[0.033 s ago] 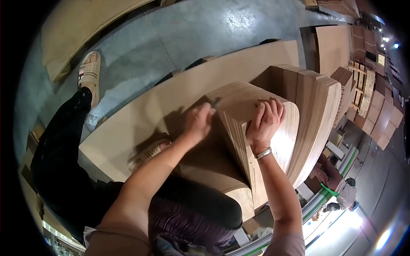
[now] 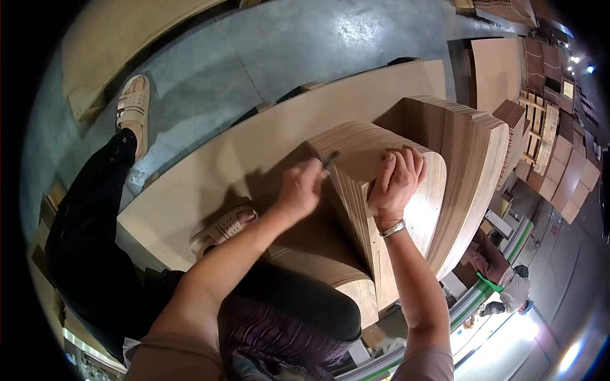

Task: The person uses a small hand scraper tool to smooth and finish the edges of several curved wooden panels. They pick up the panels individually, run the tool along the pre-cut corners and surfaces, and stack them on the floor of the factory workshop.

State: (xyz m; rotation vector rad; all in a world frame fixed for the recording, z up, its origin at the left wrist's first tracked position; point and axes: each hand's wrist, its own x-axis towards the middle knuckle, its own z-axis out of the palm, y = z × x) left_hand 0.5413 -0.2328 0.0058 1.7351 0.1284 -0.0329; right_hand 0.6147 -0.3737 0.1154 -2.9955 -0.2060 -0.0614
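My left hand is closed around a small dark tool, slim and blurred, its exact kind unclear. The tool's tip is at the near-left edge of a stack of wooden panels with rounded ends. My right hand has its fingers bent over the front panel of that stack, the thumb lying along its face. Behind it to the right leans a second stack of similar panels. A lower panel stack lies by my knee, partly hidden by my leg.
The stacks stand on a broad tan board, where one of my sandalled feet also rests. My other foot is on the grey floor. At the right are cardboard boxes, a wooden pallet and another person.
My left hand and the dark tool have shifted slightly to the right along the panel edge. My right hand keeps its place.
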